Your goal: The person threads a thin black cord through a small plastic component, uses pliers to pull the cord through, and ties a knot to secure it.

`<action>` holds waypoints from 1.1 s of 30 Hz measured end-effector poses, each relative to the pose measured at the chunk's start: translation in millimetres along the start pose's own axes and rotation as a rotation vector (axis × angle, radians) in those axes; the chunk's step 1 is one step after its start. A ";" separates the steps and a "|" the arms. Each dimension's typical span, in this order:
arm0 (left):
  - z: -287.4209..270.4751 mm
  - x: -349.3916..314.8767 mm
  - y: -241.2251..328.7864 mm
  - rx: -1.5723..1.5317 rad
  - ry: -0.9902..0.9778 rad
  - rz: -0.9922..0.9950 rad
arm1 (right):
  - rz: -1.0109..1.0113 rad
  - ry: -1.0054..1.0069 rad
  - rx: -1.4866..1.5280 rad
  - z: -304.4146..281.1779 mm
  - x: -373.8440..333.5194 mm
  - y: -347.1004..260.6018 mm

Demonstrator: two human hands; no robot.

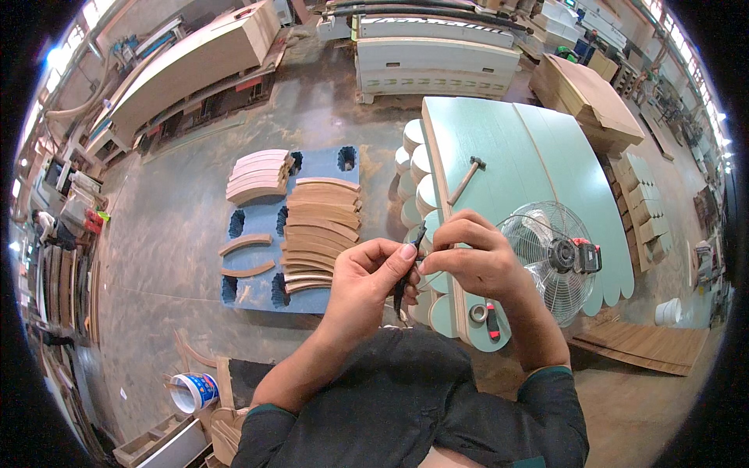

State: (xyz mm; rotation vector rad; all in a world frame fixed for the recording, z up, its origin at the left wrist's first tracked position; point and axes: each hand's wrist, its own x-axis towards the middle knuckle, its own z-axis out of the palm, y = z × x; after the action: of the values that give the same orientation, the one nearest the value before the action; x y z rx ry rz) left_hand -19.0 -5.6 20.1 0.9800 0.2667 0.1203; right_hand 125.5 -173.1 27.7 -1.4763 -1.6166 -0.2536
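Note:
In front of my chest, both hands meet around a thin, dark, strap-like thing; its exact kind is unclear. My left hand is closed on it, thumb pressed on top, with one end hanging below the fingers. My right hand pinches at its upper part, fingertips touching the left ones. Right of them is a stack of pale green boards with scalloped ends. On it lie a hammer, a roll of tape and a red-and-black tool. A wire-cage fan stands beside my right forearm.
Left of the boards, a blue pallet bears curved wooden pieces and a paler stack. A white-and-blue bucket stands lower left. Brown panels lie at right. A long white machine stands at the back.

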 end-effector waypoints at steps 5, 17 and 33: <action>2.3 0.2 -9.1 0.159 0.047 0.193 | 0.081 -0.020 0.023 -13.8 9.5 -14.2; 6.7 -5.1 -12.2 0.228 0.045 0.371 | 0.235 -0.065 -0.101 -22.6 31.7 -35.3; 7.1 -5.1 6.9 0.049 -0.066 0.055 | -0.538 -0.127 -0.716 -24.3 24.3 -7.4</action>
State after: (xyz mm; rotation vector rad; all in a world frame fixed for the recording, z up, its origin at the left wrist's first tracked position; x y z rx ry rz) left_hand -21.8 -8.6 30.5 1.0379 0.1828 0.1318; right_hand 133.4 -174.8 61.9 -1.5379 -2.1349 -1.1591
